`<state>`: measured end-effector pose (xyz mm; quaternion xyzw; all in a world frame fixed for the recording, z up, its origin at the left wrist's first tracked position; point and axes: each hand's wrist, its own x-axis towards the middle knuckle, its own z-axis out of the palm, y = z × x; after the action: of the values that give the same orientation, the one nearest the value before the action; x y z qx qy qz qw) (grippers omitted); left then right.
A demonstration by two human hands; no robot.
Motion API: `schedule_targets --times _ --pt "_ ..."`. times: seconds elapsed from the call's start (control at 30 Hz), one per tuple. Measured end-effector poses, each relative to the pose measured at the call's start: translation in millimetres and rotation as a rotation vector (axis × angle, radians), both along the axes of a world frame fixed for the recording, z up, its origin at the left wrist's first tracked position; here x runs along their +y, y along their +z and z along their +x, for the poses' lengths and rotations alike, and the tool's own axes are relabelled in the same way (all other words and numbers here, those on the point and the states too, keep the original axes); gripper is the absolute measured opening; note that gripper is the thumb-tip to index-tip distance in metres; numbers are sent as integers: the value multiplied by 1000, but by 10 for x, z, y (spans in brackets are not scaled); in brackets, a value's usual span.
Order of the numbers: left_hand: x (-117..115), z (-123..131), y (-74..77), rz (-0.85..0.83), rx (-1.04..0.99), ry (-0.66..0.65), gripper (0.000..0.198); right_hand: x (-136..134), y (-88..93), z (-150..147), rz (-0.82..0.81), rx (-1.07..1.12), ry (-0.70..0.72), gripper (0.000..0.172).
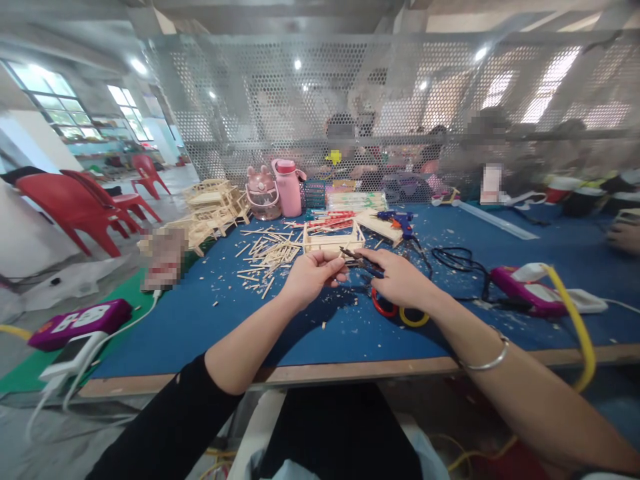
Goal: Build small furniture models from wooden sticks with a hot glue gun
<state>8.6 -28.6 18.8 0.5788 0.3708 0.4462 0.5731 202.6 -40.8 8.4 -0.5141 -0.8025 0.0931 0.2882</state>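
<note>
My left hand (316, 273) pinches a thin wooden stick (341, 253) between thumb and fingers, above the blue table mat. In my right hand (404, 279) is a pair of cutting pliers (369, 264) with dark handles, its jaws at the stick by my left fingertips. Whether the jaws touch the stick I cannot tell. Just behind both hands stands a small frame of wooden sticks (325, 245), partly covered by them. Loose wooden sticks (273, 257) lie scattered to the left. Below my right hand lie a red ring (384, 307) and a yellow ring (414, 319).
A blue glue gun (400, 221) lies behind my right hand, its black cable (457, 259) running right. Finished wooden pieces (213, 207), a pink bottle (289, 190) and a perforated screen (280, 100) stand behind. Purple power strips (530, 291) sit at both sides.
</note>
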Motion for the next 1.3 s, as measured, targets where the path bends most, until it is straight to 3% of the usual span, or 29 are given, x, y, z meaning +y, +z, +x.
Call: schedule_targets --times 0.27,0.5,0.77,0.93,1.3 --pt "-13 -5 -3 42 77 8 27 -56 43 -47 -7 -3 -3 63" --pt "-44 1 -16 14 53 -12 26 -64 107 -67 -87 -86 -59 36" --pt "-59 18 -24 18 40 -18 25 -25 73 -38 -40 -67 -12 47" --pt "-64 19 -38 46 67 -35 24 -68 101 -48 -65 -32 -4 45" --pt "-72 35 -90 218 352 -9 26 -66 102 -39 -42 -104 -12 39"
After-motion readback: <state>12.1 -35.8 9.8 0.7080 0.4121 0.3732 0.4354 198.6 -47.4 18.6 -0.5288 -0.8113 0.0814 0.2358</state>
